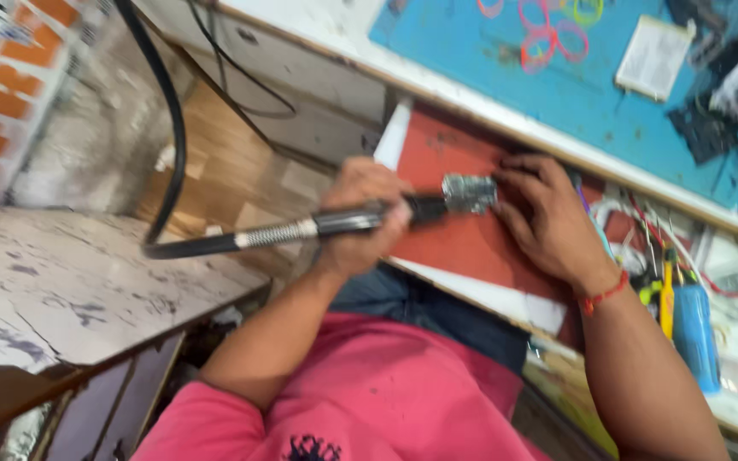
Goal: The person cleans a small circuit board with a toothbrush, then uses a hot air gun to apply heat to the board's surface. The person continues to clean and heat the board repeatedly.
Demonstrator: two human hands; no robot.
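My left hand (367, 218) grips the black handpiece (360, 220) of a rotary tool, whose black flexible shaft (172, 145) with a metal spring collar loops away up to the left. The tool's silver chuck (469, 193) points right toward my right hand (550, 218). That hand rests fingers-down on a red mat (446, 243) laid on a pull-out shelf, pressing something small at the chuck's tip that I cannot make out. A red thread band circles my right wrist.
A blue work mat (591, 94) on the bench above holds coloured rings (548, 34), a white card (655, 55) and dark parts. A blue canister (695, 333), screwdrivers and wires lie at right. A white marbled table (70, 290) stands at left.
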